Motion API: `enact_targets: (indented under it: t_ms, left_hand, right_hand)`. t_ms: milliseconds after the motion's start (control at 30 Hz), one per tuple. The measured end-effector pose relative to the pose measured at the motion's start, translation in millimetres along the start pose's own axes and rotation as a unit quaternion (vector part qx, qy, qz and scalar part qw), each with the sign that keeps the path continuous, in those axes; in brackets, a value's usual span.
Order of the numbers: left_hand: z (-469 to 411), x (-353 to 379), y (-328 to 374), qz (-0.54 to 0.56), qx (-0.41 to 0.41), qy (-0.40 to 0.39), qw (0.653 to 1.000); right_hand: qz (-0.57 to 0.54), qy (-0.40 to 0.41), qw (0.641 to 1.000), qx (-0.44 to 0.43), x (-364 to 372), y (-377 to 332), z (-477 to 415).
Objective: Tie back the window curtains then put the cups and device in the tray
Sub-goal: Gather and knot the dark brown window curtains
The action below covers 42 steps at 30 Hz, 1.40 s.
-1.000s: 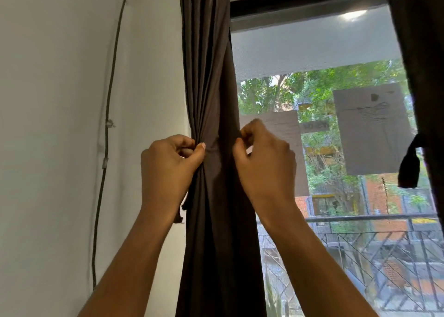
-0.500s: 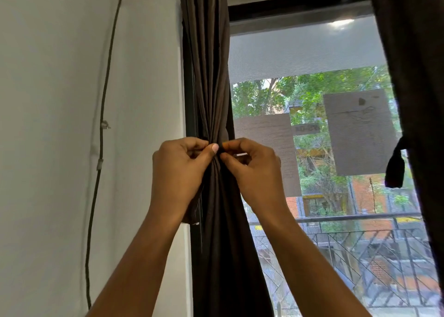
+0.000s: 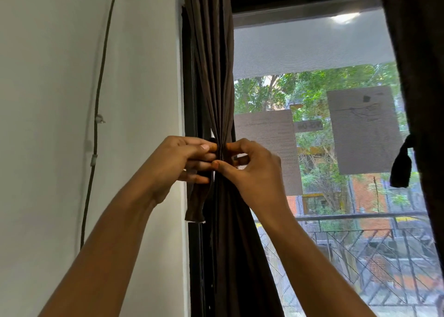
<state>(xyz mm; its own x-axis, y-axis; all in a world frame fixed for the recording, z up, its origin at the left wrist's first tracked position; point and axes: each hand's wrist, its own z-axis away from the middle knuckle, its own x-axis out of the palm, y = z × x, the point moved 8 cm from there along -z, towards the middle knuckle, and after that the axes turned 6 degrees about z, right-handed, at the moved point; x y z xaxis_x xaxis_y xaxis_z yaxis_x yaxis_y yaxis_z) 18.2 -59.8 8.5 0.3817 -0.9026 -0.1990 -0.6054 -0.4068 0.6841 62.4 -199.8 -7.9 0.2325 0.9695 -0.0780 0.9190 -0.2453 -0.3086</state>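
A dark brown left curtain (image 3: 211, 71) hangs gathered into a narrow bunch at the window's left edge. My left hand (image 3: 177, 163) and my right hand (image 3: 254, 170) meet at the bunch's waist, both pinching the cloth and a tie strap there. One loose end of the tie strap (image 3: 195, 206) hangs below my left hand. The right curtain (image 3: 418, 76) hangs at the right edge with its own tie strap (image 3: 401, 168) dangling. No cups, device or tray are in view.
A white wall (image 3: 60, 124) with a thin cable (image 3: 97, 115) running down it lies to the left. Two paper sheets (image 3: 362, 129) stick to the window screen. A balcony railing (image 3: 360, 220) and trees lie outside.
My hands have moved together at the curtain's waist, squeezing the bunch narrower. The view has shifted slightly left.
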Motion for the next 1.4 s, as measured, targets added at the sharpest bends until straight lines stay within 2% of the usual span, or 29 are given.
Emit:
enact_targets:
  t_ms: [300,467,667,700,767,833,933,1000,1133,1233,1400]
  left_hand:
    - [-9.0,6.3,4.7,-0.081,0.012,-0.047,0.996]
    - [-11.3,1.8,4.9,-0.058,0.006,-0.062,0.996]
    - [-10.9,5.3,1.7,-0.028,0.000,-0.091,0.995]
    - [-9.2,3.0,1.1,-0.026,0.012,-0.070,0.997]
    - [-2.8,-10.7,1.6,-0.067,0.082,0.030,0.994]
    - [12.3,-20.2,4.7,-0.163,0.175,0.135,0.962]
    - [25.2,-7.8,1.8,-0.280,0.232,0.147,0.920]
    - [22.7,-2.9,0.3,-0.310,0.243,0.149,0.907]
    - [12.3,-1.8,3.8,-0.263,0.209,0.137,0.932]
    - [11.2,0.6,10.4,-0.264,0.195,0.142,0.934]
    - [8.6,-2.9,8.2,-0.122,0.160,0.136,0.970]
  right_hand:
    - [0.013,0.023,0.999,0.031,0.3,11.6,-5.0]
    - [-0.008,-0.006,1.000,0.012,1.6,6.9,-6.2]
    - [0.011,0.017,1.000,0.012,-0.6,10.3,-11.0]
    - [0.004,0.019,1.000,0.016,-0.5,11.1,-10.8]
    - [-0.002,0.022,1.000,0.019,-0.2,11.4,-10.3]
    - [-0.003,0.022,1.000,0.018,0.4,11.1,-9.9]
    - [0.003,0.021,1.000,0.010,-0.1,10.5,-10.0]
    - [0.007,0.018,1.000,0.005,-1.0,9.2,-10.1]
    - [0.001,0.012,1.000,-0.002,-1.7,4.9,-10.7]
    - [-0.004,0.012,1.000,-0.004,-2.7,4.3,-11.1]
    - [-0.024,0.003,1.000,-0.002,-1.8,7.0,-9.6]
